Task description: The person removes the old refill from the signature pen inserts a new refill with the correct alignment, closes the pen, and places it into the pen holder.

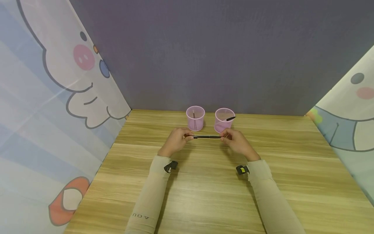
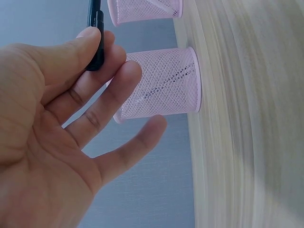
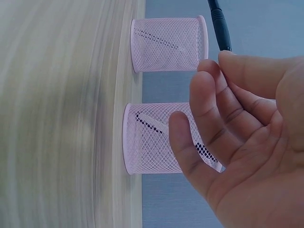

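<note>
A black pen (image 1: 207, 137) is held level between both hands, above the wooden table. My left hand (image 1: 176, 139) pinches one end, where a clip (image 2: 99, 28) shows, between thumb and fingertips; its other fingers spread loosely. At the opposite end, the thumb and fingertips of my right hand (image 1: 238, 142) pinch the ridged grip part (image 3: 220, 26). Just beyond the hands stand two pink mesh cups. Thin dark sticks lean inside the left cup (image 1: 199, 123). In the right cup (image 1: 219, 126) a pen (image 1: 230, 119) with a black end slants out over the rim.
The wood-grain table (image 1: 204, 188) runs back to a dark grey wall panel (image 1: 204, 58), close behind the cups. Curtains with cartoon figures hang at the left (image 1: 58, 113) and right (image 1: 350, 130). Both wrists carry small black devices (image 1: 170, 166) over beige sleeves.
</note>
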The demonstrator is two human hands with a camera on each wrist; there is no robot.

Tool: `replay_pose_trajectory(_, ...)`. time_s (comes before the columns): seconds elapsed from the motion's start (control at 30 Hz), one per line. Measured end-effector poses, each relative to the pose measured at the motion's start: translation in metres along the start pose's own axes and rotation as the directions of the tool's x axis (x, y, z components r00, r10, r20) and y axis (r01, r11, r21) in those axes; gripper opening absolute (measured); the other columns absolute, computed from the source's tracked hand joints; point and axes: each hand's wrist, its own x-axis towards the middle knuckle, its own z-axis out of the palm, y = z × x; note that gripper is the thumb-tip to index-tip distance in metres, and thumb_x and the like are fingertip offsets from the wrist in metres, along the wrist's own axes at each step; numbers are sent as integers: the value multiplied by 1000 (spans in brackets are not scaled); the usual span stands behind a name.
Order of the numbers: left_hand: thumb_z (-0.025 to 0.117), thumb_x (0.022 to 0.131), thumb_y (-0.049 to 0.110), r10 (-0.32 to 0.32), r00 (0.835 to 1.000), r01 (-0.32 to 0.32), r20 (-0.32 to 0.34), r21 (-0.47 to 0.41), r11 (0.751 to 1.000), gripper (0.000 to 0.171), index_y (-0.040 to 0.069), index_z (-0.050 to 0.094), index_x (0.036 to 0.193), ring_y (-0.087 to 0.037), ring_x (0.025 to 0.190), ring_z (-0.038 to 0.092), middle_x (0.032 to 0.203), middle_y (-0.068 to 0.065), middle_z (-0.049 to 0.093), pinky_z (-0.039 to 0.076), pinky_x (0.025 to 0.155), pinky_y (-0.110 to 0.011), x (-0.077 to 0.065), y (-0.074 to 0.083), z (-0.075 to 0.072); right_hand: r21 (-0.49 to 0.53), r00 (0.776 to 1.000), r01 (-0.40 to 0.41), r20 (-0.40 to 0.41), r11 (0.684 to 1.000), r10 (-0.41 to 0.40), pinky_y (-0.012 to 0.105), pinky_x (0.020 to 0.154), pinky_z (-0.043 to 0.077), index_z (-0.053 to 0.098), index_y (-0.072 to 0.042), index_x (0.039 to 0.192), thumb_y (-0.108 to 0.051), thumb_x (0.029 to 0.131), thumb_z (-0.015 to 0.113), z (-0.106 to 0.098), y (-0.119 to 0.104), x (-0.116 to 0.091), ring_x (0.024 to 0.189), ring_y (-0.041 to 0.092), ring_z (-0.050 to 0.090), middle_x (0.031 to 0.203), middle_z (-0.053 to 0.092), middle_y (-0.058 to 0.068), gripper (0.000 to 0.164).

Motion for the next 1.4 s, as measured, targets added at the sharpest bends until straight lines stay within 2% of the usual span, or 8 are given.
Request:
replay_pose_trajectory(0.27, 74, 94, 15, 6, 1000, -6, -10, 3, 1000, 8, 9, 78, 96, -12, 79, 63, 91, -2, 75, 53, 74, -29, -1, 1, -1, 0, 1000, 7, -1, 1000, -7, 26, 68, 46, 67, 0, 100, -3, 95, 69, 0, -2, -1, 76, 17, 56, 85, 66, 10, 6)
replay_pose_trajectory(0.43, 75, 93, 12, 19, 999, -19, -28, 0, 1000, 6, 8, 78, 94, -12, 78, 62, 89, -3, 74, 52, 73, -30, -1, 0, 0, -5, 1000, 4, -4, 1000, -4, 27, 70, 48, 68, -5, 100, -10, 96, 70, 1, 0, 0, 78, 16, 58, 87, 67, 8, 7)
replay_pose_trajectory(0.67, 75, 93, 14, 21, 999, -21, -26, -3, 1000, 7, 8, 78, 95, -11, 76, 61, 86, -1, 73, 52, 71, -28, -1, -1, 2, 47, 1000, -28, 8, 998, 28, 28, 71, 51, 69, -1, 101, -17, 103, 61, 0, 0, 0, 80, 25, 62, 89, 70, 17, 17)
replay_pose_trajectory(0.83, 73, 94, 15, 7, 1000, -7, -8, -7, 1000, 8, 9, 78, 96, -12, 78, 62, 88, -1, 74, 53, 73, -28, 0, 1, 0, 28, 998, -53, 22, 998, 52, 28, 66, 45, 66, -1, 90, -22, 106, 57, 0, 2, 0, 70, 17, 54, 76, 61, 12, 28)
replay_pose_trajectory(0.97, 73, 94, 15, 8, 1000, -8, -13, -3, 1000, 8, 9, 78, 96, -12, 77, 62, 92, -2, 75, 53, 73, -29, 0, 2, -1, 17, 998, -55, 22, 998, 55, 27, 65, 43, 64, -3, 84, -24, 106, 57, 2, 4, 1, 67, 12, 51, 73, 58, 6, 31)
replay_pose_trajectory(1.23, 74, 93, 15, 16, 1000, -16, -13, 0, 1000, 8, 8, 78, 97, -12, 78, 62, 88, -2, 74, 53, 74, -29, 0, 1, 1, 21, 998, -48, 28, 999, 48, 26, 65, 45, 65, -3, 85, -23, 106, 57, 2, 4, 1, 69, 13, 53, 75, 61, 8, 30)
replay_pose_trajectory(1.4, 75, 93, 14, 14, 1000, -14, -10, 2, 1000, 8, 8, 78, 97, -12, 78, 62, 88, -2, 73, 53, 75, -29, 0, 2, 0, 18, 999, -39, 27, 999, 38, 26, 64, 43, 64, -5, 83, -22, 107, 56, 2, 6, 1, 68, 12, 51, 73, 58, 5, 30)
